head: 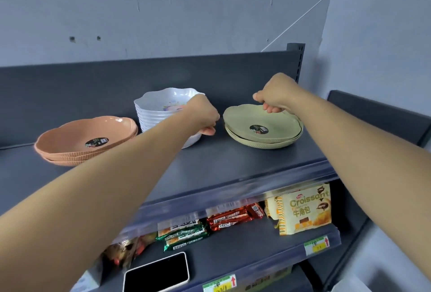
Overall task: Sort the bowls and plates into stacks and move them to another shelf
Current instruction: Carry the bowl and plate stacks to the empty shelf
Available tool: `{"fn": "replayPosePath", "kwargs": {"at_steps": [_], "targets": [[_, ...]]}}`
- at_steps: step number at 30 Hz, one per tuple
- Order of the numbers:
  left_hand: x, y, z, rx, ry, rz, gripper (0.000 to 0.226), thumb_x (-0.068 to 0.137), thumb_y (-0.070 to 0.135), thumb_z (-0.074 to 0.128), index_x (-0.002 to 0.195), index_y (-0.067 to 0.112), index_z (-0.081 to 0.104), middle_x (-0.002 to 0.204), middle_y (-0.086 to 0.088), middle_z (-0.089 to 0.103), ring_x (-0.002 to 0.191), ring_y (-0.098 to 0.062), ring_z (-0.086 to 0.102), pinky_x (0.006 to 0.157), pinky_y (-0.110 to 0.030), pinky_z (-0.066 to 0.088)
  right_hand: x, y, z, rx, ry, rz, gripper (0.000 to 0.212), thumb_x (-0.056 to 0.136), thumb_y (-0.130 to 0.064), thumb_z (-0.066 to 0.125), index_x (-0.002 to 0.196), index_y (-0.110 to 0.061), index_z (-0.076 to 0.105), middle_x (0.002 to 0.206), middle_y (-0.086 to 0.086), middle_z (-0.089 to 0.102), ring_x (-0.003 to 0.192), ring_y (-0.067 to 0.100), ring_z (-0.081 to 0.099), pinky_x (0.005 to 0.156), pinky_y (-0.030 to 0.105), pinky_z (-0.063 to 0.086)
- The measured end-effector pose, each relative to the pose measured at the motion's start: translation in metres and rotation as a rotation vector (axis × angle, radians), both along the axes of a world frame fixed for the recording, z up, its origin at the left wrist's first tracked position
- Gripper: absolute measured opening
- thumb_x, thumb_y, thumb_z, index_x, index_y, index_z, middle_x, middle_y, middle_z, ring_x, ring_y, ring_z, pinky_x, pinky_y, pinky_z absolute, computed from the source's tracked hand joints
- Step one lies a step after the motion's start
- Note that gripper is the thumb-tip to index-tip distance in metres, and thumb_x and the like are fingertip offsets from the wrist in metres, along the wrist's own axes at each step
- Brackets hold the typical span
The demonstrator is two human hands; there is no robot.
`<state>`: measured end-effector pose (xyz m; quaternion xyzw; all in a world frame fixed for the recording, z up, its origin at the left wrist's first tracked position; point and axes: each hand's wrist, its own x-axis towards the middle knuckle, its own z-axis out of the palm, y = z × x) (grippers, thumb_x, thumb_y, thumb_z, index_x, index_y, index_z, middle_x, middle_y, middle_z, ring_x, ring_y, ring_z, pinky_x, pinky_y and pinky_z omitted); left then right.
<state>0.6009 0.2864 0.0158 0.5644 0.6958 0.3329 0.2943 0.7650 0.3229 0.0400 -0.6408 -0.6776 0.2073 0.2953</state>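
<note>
Reaching over the dark top shelf (210, 163), your left hand (204, 114) curls around the near rim of the stack of white scalloped bowls (158, 109), and your right hand (275, 95) pinches the far rim of the green ribbed plates (261, 128), stacked and bearing a dark round sticker. Orange plates (86, 137) sit leftmost. Below, a yellow pack (305, 210) reads "Croissant".

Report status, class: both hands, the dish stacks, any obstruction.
Left hand on the white bowl stack. Right hand closed on the far rim of the green plate stack. Orange plate stack untouched, left. Top shelf otherwise unobstructed.
</note>
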Motion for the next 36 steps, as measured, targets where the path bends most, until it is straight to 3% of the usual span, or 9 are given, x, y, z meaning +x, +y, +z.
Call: {"fn": "replayPosePath", "kwargs": {"at_steps": [6, 9, 11, 14, 17, 21, 24, 29, 36], "targets": [[-0.063, -0.045, 0.026, 0.112, 0.01, 0.113, 0.014, 0.09, 0.0, 0.05, 0.084, -0.002, 0.063, 0.057, -0.008, 0.059, 0.038, -0.015, 0.054, 0.05, -0.022, 0.053, -0.066, 0.0, 0.002, 0.004, -0.009, 0.135, 0.018, 0.088, -0.021, 0.056, 0.081, -0.004, 0.058, 0.075, 0.011, 0.064, 0.053, 0.016, 0.055, 0.047, 0.022, 0.043], [-0.101, -0.059, 0.034, 0.115, 0.021, 0.223, 0.022, 0.091, 0.003, 0.05, 0.07, 0.002, 0.058, 0.046, -0.004, 0.059, 0.031, -0.011, 0.053, 0.048, -0.021, 0.05, -0.089, 0.0, -0.003, -0.061, 0.044, 0.149, 0.032, 0.092, -0.032, 0.054, 0.099, -0.001, 0.061, 0.087, 0.016, 0.066, 0.063, 0.023, 0.062, 0.051, 0.024, 0.047], [-0.123, -0.067, 0.033, 0.129, 0.006, 0.292, 0.02, 0.09, 0.005, 0.052, 0.07, 0.003, 0.055, 0.064, -0.01, 0.06, 0.043, -0.016, 0.055, 0.045, -0.02, 0.05, -0.101, 0.0, -0.007, -0.116, 0.094, 0.154, 0.047, 0.093, -0.04, 0.052, 0.114, 0.001, 0.056, 0.094, 0.017, 0.063, 0.078, 0.03, 0.068, 0.063, 0.029, 0.054], [-0.144, -0.068, 0.026, 0.103, -0.078, 0.347, 0.017, 0.091, 0.015, 0.054, 0.087, -0.001, 0.058, 0.09, -0.015, 0.058, 0.059, -0.022, 0.055, 0.058, -0.026, 0.053, -0.116, 0.0, -0.01, -0.175, 0.155, 0.172, 0.06, 0.092, -0.05, 0.05, 0.13, -0.004, 0.048, 0.113, 0.015, 0.057, 0.094, 0.032, 0.066, 0.085, 0.037, 0.056], [-0.149, -0.064, 0.018, 0.02, -0.207, 0.311, 0.041, 0.094, 0.028, 0.051, 0.122, -0.003, 0.051, 0.097, -0.016, 0.054, 0.067, -0.026, 0.059, 0.07, -0.034, 0.055, -0.127, -0.001, -0.011, -0.212, 0.185, 0.19, 0.06, 0.092, -0.052, 0.049, 0.133, -0.007, 0.048, 0.118, 0.009, 0.053, 0.1, 0.027, 0.06, 0.081, 0.035, 0.055], [-0.144, -0.056, 0.011, -0.091, -0.368, 0.277, 0.061, 0.095, 0.043, 0.046, 0.138, 0.001, 0.035, 0.121, -0.029, 0.051, 0.091, -0.039, 0.063, 0.092, -0.046, 0.053, -0.135, 0.002, -0.015, -0.265, 0.249, 0.18, 0.058, 0.093, -0.049, 0.05, 0.134, -0.008, 0.047, 0.115, 0.007, 0.051, 0.103, 0.024, 0.056, 0.078, 0.035, 0.052], [-0.141, -0.047, 0.006, -0.12, -0.44, 0.262, 0.066, 0.094, 0.049, 0.044, 0.145, 0.011, 0.028, 0.139, -0.028, 0.039, 0.112, -0.044, 0.056, 0.091, -0.049, 0.051, -0.139, 0.008, -0.019, -0.328, 0.298, 0.155, 0.057, 0.094, -0.048, 0.05, 0.136, -0.011, 0.044, 0.119, 0.007, 0.051, 0.102, 0.025, 0.054, 0.083, 0.039, 0.052], [-0.133, -0.034, 0.0, -0.155, -0.571, 0.249, 0.05, 0.094, 0.044, 0.047, 0.136, 0.019, 0.036, 0.096, -0.007, 0.052, 0.081, -0.029, 0.057, 0.074, -0.043, 0.048, -0.139, 0.013, -0.02, -0.46, 0.34, 0.12, 0.066, 0.092, -0.051, 0.051, 0.145, -0.018, 0.032, 0.149, 0.015, 0.035, 0.116, 0.043, 0.053, 0.08, 0.047, 0.052], [-0.133, -0.017, -0.009, -0.166, -0.66, 0.27, 0.035, 0.091, 0.037, 0.051, 0.118, 0.016, 0.042, 0.105, -0.009, 0.055, 0.101, -0.034, 0.058, 0.083, -0.054, 0.05, -0.134, 0.024, -0.024, -0.607, 0.492, 0.168, 0.06, 0.092, -0.041, 0.056, 0.143, -0.02, 0.034, 0.145, 0.015, 0.04, 0.121, 0.043, 0.051, 0.087, 0.058, 0.049]]}}
